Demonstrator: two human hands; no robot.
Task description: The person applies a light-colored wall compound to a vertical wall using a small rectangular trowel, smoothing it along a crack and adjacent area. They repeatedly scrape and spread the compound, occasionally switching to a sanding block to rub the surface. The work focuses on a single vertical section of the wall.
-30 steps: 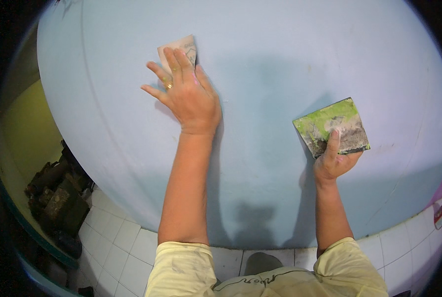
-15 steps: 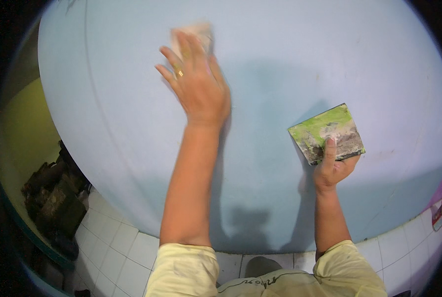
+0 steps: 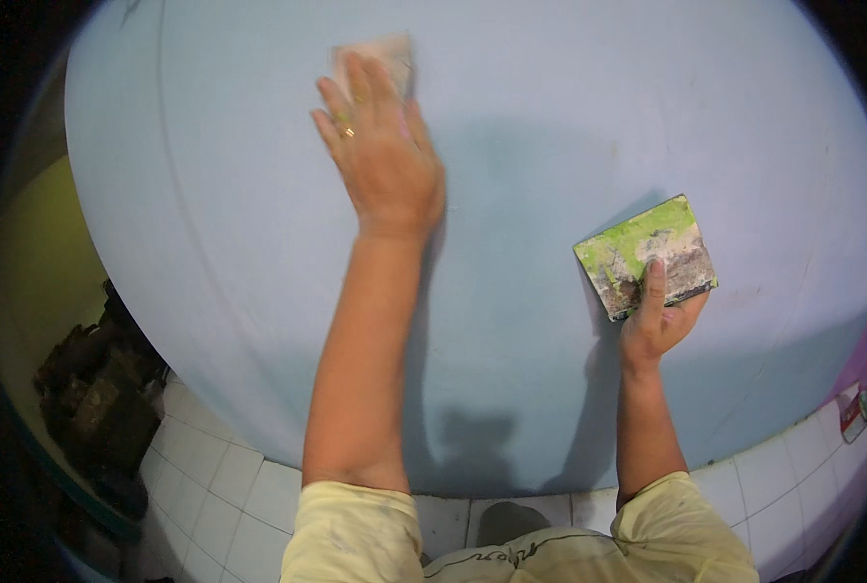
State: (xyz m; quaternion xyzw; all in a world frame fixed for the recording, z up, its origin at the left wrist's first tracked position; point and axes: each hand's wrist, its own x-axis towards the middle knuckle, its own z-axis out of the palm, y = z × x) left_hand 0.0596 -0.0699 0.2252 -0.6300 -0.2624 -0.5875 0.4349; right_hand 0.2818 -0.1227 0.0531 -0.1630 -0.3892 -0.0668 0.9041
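At the upper left of the light blue wall (image 3: pixel 521 87), my left hand (image 3: pixel 390 165) presses a thin pale beige square plate (image 3: pixel 394 56), like a putty spreader, against the surface. Its fingers lie over the plate, slightly blurred, and the thumb is mostly hidden. My right hand (image 3: pixel 659 325) grips a square board (image 3: pixel 644 236) at its lower edge, thumb on the front and fingers behind. Green paint, whitish paste and dark grey stains cover the board's face. It is held tilted in front of the wall, lower and to the right of my left hand.
White floor tiles (image 3: pixel 229 496) run along the wall's foot. At the lower left a dark pile of objects (image 3: pixel 98 398) stands beside a yellowish wall (image 3: pixel 40 262). A small red and green container (image 3: pixel 856 416) sits on the floor at the far right.
My left hand and its plate have shifted very slightly up. My right hand has raised the board a little and moved it right. Both hands keep their holds.
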